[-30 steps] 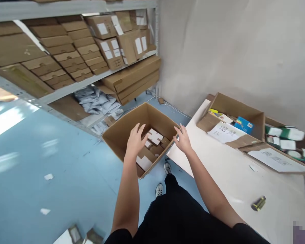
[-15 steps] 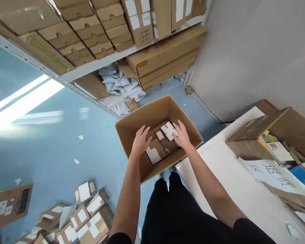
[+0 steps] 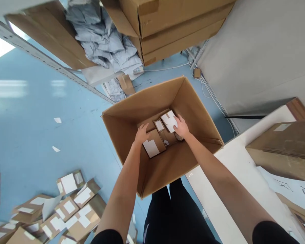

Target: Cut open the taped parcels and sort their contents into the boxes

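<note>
Inside a deep open cardboard carton (image 3: 155, 98) lie several small cardboard boxes. My right hand (image 3: 181, 127) curls round the right edge of a small white-labelled box (image 3: 169, 121), its thumb on the label. My left hand (image 3: 141, 134) is open, fingers extended at the upper left edge of a larger box with a white label (image 3: 152, 146). Whether it touches that box I cannot tell. Between these two sits a little box with a white label (image 3: 159, 125). The undersides of the boxes are hidden.
Shelving (image 3: 51, 62) at upper left holds long cartons (image 3: 183, 30) and grey mailing bags (image 3: 106, 40). Labelled parcels (image 3: 76, 217) are piled on the floor at lower left. To the right stands a white table (image 3: 228, 189) bearing another carton (image 3: 282, 145). Cables (image 3: 216, 98) run along the wall.
My view has moved closer over the carton, which looks larger. Both hands reach deeper into it. The right hand stays at the small white-labelled box; the left remains by the larger one.
</note>
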`<move>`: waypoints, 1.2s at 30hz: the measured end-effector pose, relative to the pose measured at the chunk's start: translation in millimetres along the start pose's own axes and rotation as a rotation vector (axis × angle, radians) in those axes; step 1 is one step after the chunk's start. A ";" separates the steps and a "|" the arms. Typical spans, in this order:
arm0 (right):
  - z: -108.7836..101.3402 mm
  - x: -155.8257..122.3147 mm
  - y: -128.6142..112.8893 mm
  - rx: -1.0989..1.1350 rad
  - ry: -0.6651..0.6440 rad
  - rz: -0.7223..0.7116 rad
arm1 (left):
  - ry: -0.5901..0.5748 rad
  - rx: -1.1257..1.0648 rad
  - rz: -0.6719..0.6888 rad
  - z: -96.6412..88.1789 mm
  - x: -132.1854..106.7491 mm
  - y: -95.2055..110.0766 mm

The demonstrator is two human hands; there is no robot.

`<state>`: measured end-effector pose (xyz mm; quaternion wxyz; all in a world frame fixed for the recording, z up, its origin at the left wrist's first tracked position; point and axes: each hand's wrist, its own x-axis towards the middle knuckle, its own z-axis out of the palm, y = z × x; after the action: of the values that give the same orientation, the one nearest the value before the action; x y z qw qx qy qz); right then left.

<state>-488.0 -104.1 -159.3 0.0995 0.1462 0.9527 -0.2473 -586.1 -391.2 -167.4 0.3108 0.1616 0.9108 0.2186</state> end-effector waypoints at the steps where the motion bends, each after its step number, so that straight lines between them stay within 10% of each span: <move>1: 15.9 9.0 5.3 -0.020 -0.049 0.021 | -0.046 0.002 -0.046 10.2 14.3 -11.7; 18: 245.2 88.6 75.8 -0.094 -0.329 0.021 | -0.227 -0.060 -0.209 227.8 137.5 -150.2; 29: 332.3 120.7 131.8 -0.073 -0.360 -0.034 | -0.245 0.045 -0.312 294.7 210.6 -251.3; 36: 349.1 92.8 148.1 -0.093 -0.448 -0.004 | -0.296 0.040 -0.304 324.2 202.1 -279.1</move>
<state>-485.4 -133.8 -548.5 0.3148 0.0811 0.9173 -0.2298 -576.4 -445.5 -637.3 0.4672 0.0590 0.8733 0.1251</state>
